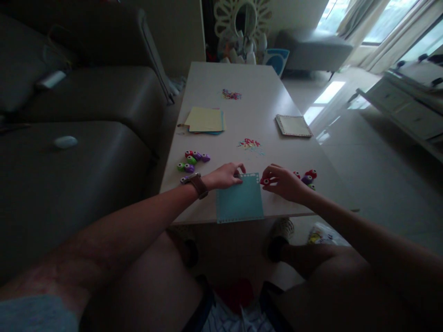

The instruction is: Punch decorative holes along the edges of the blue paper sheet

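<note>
2 bare hands are working at a blue sheet (240,200), which is lying flat on a pale table (256,78) and reaching its near edge. Small pale holes are running along the sheet's far and near edges, and a few are showing at its far right corner. The left hand (226,175) is resting on the sheet's far left part, its thumb and forefinger standing apart; a watch (198,185) is circling that wrist, left of the sheet. The right hand (282,182) is pinching a small red piece (266,181) with a round eye-like spot, just at the sheet's right edge near the far corner; whether the piece is gripping the paper, I cannot tell. Left of the sheet and a little beyond it, a group of red, green and purple pieces (191,160) is sitting; right of it, past the right hand, a second group (309,177) is lying. Just beyond the sheet, 1 heap of coloured bits (249,143) is spreading, and well beyond it another heap (231,95) is lying. Beyond the sheet to the left, a yellow-topped paper stack (206,120) is resting; beyond it to the right, a cream stack (294,126) is lying.
</note>
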A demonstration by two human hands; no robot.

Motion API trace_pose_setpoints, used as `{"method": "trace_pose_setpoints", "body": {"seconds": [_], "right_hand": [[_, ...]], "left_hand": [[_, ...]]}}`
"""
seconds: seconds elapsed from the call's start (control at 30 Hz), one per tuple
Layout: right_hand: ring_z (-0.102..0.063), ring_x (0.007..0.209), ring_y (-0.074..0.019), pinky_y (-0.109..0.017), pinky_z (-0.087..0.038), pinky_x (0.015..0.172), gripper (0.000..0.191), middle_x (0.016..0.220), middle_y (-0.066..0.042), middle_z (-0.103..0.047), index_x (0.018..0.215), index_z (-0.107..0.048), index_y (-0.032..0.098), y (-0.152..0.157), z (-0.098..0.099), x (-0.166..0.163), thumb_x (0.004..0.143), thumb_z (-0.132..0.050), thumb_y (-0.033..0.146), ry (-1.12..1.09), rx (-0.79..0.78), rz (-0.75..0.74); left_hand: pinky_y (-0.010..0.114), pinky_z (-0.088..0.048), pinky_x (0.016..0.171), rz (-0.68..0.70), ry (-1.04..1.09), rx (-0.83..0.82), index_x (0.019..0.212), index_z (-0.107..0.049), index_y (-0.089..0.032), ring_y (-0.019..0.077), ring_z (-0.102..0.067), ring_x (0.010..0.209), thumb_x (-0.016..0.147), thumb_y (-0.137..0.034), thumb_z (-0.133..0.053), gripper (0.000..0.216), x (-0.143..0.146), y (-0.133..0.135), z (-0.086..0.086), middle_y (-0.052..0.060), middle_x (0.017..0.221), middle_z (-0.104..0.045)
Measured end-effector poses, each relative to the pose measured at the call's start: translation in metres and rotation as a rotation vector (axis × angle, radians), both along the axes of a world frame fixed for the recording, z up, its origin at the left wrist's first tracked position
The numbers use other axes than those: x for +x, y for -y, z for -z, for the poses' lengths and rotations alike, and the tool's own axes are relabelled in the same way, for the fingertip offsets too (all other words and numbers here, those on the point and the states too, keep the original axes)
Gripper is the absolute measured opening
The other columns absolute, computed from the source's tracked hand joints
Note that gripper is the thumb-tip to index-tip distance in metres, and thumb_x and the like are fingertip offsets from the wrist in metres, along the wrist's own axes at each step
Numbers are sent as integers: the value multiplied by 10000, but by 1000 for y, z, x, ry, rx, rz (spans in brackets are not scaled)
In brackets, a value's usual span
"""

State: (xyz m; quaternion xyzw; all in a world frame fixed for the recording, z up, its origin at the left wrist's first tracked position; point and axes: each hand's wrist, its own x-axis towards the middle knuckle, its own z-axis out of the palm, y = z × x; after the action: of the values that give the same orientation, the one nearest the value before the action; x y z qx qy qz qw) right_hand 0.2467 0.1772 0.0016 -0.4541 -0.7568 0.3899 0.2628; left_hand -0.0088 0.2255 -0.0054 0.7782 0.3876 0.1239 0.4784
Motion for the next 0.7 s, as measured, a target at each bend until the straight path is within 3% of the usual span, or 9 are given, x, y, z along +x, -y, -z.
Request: {"method": "trace_pose_setpoints", "body": {"seconds": [0.5, 0.7], "right_hand": [[-654, 804, -173, -354, -585, 756, 163, 952, -34, -597, 872, -599, 210, 2, 2, -2, 778, -728, 242, 41, -7, -42], [-599, 781, -174, -314, -492, 713, 102, 890, -30, -653, 869, -643, 213, 8, 0, -9, 801, -719, 210, 251, 94, -89]], "left_hand": [[273, -450, 702, 20, -18, 16, 1135, -567, -146, 160, -606, 728, 812, -187, -679, 345, 0, 0, 3, 34, 841, -685], [287, -457, 740, 31, -81, 55, 1183, -572, -124, 181, -624, 779, 832, -162, -681, 370, 1, 4, 5, 58, 880, -687]]}}
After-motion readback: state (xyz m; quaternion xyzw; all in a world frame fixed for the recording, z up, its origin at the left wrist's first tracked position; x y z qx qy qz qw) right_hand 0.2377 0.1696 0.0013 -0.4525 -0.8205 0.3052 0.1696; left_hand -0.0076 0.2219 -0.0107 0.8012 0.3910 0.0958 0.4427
